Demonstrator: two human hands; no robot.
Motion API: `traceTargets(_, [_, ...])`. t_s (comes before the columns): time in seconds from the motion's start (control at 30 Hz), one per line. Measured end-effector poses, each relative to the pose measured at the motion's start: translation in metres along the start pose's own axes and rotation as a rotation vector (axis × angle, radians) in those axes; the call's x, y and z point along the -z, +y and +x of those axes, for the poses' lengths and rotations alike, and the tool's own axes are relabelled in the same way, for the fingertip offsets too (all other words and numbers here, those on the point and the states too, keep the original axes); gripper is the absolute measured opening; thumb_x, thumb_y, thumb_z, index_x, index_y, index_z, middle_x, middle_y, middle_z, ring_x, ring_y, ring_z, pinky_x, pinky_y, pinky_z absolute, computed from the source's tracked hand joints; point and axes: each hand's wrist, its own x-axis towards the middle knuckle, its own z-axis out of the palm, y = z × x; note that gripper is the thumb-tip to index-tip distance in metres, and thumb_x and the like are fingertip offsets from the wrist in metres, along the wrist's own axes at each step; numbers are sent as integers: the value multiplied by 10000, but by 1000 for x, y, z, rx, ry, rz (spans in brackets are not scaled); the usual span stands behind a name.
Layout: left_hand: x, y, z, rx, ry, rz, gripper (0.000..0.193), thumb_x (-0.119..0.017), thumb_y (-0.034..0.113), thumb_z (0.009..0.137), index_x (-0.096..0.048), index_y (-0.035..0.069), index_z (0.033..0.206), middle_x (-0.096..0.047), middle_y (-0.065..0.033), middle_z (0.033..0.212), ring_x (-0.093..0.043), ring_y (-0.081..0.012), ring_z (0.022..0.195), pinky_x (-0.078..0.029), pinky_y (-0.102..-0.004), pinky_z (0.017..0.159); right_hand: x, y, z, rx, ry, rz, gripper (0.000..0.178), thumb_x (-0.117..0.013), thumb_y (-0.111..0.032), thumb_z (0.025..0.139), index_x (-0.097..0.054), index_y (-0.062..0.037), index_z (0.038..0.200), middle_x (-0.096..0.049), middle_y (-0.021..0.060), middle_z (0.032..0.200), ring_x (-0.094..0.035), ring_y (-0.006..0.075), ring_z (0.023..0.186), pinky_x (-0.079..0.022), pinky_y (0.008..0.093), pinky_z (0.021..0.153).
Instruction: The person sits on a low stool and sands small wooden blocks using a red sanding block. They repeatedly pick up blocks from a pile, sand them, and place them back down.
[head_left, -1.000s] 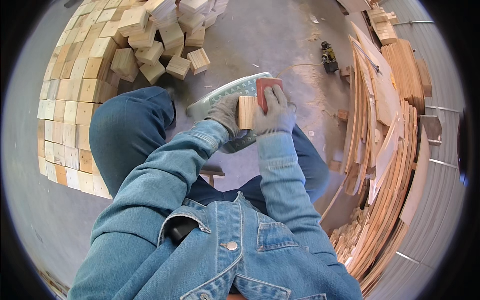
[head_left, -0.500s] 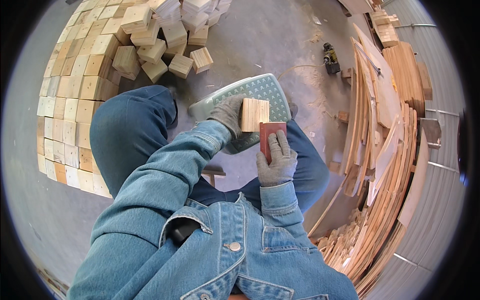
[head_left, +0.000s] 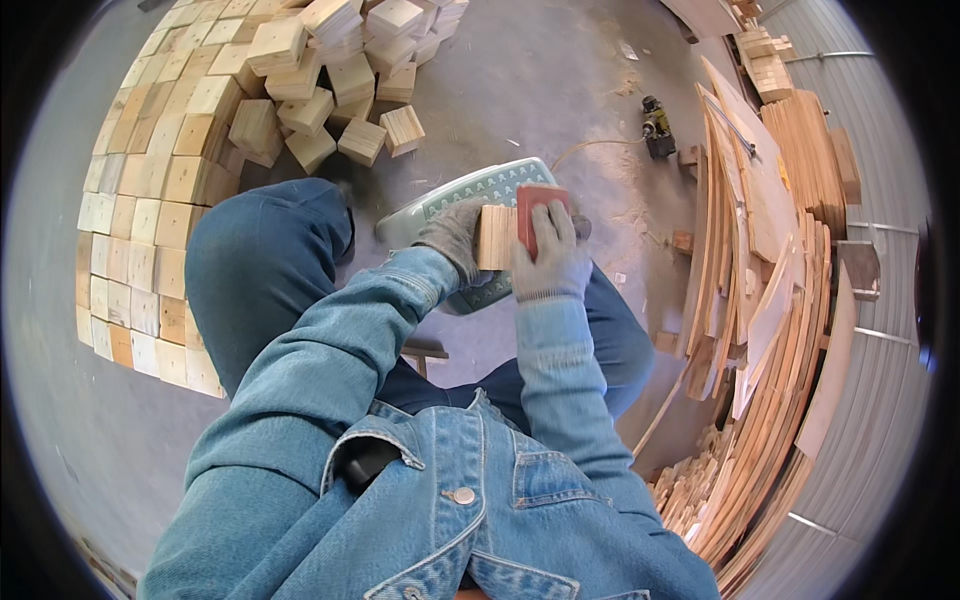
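My left hand (head_left: pixel 455 240), in a grey glove, grips a square block of pale layered wood (head_left: pixel 495 238) by its left side. In my gloved right hand (head_left: pixel 552 255) is a flat reddish-brown sanding block (head_left: pixel 528 222), its left edge against the right side of the wood. The fingers of that hand lie over the sanding block's face. Both hands are above a pale green plastic stool (head_left: pixel 470 185) with a raised pattern on its top, which stands between my knees. My palms and thumbs are mostly hidden.
Neat rows of wooden blocks (head_left: pixel 150 220) stand on the left, with a loose heap of blocks (head_left: pixel 350 80) at their far end. A yellow-and-black power tool (head_left: pixel 657 128) lies on the floor to the right. Long wooden strips and boards (head_left: pixel 790 350) line the right side beside corrugated metal (head_left: pixel 880 300).
My right hand has pushed the sanding block away from me, up along the right side of the wooden block. The left hand and the wood have hardly moved.
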Motion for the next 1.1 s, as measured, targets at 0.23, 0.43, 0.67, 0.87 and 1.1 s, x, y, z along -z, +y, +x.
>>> traceTargets(0.23, [-1, 0, -6, 31, 23, 127, 845, -957, 222, 624, -621, 132, 1393, -662, -196, 1379, -612, -397, 1350, -480, -456, 1194, 34, -7, -99, -48, -44, 85, 636, -813, -284, 831, -704, -110, 1433, -618, 169, 1552, -667, 432, 1095, -542, 539, 987])
traceTargets(0.43, [-6, -7, -1, 76, -5, 168, 891, -964, 278, 626, -593, 141, 1424, -635, -203, 1411, -597, -394, 1354, -473, -456, 1199, 8, -6, -35, -94, -33, 41, 607, -781, -328, 853, -716, -141, 1427, -610, 115, 1570, -665, 424, 1103, -544, 528, 999])
traceTargets(0.67, [-18, -18, 8, 5, 21, -61, 766, -963, 295, 618, -672, 143, 1310, -717, -191, 1223, -685, -399, 1201, -543, -455, 1104, -6, -6, 50, -110, -115, -27, 626, -751, -366, 878, -679, -170, 1468, -571, 82, 1614, -666, 426, 1162, -554, 531, 1001])
traceTargets(0.87, [-14, -18, 3, -5, 4, 34, 855, -982, 335, 612, -632, 134, 1366, -686, -192, 1319, -646, -398, 1281, -511, -456, 1155, 18, -9, -57, -108, -84, 85, 670, -798, -338, 853, -676, -104, 1469, -593, 164, 1579, -657, 438, 1153, -533, 545, 1011])
traceTargets(1.1, [-5, -3, -2, -72, 115, 41, 710, -969, 298, 620, -705, 107, 1251, -754, -172, 1156, -732, -350, 1107, -585, -424, 1021, 28, -6, -87, -27, -13, 103, 612, -820, -286, 818, -727, -64, 1380, -620, 187, 1543, -678, 427, 1107, -534, 540, 994])
